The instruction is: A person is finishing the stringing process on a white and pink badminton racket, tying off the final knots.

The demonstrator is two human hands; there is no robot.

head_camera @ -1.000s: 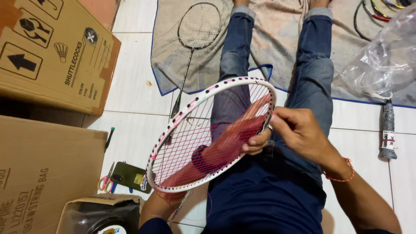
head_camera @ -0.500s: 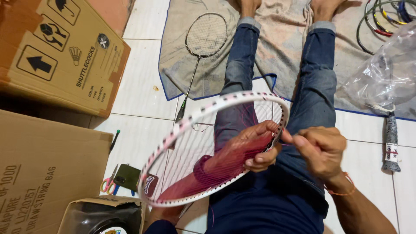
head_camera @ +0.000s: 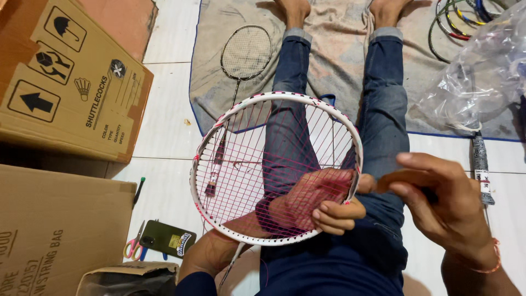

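Big items first: two brown corrugated cardboard boxes [head_camera: 66, 82] at left, both cut off by the frame edge. A worn beige cloth [head_camera: 339, 66] with a blue border lies on the white tiled floor [head_camera: 164, 109]; its top edge is out of view. The person's legs in blue jeans [head_camera: 383, 104] stretch across it.

Crumpled clear plastic bag [head_camera: 482, 71] at upper right, cut off, contents hard to make out. Behind it are looped racket frames, only partly visible.

White racket [head_camera: 241, 126], held over the lap: oval frame with pink marks, strung in pink/red. The stringing looks partial, with crosses dense only in the lower part. Its shaft is mostly hidden below the arm.

Left hand [head_camera: 320, 203] sits behind the string bed, fingers curled round the lower right rim, gripping it; the palm shows only through the strings.

Right hand [head_camera: 438, 203] is just beside that rim, fingers pinched together. Can't tell what it holds, the string is too thin to see.

A dark racket [head_camera: 245, 52] lies on the cloth, its grip seen through the strings. Grey-wrapped handle [head_camera: 481, 164] at right. Phone [head_camera: 167, 239] and pink scissors [head_camera: 132, 248] lie by the lower box.
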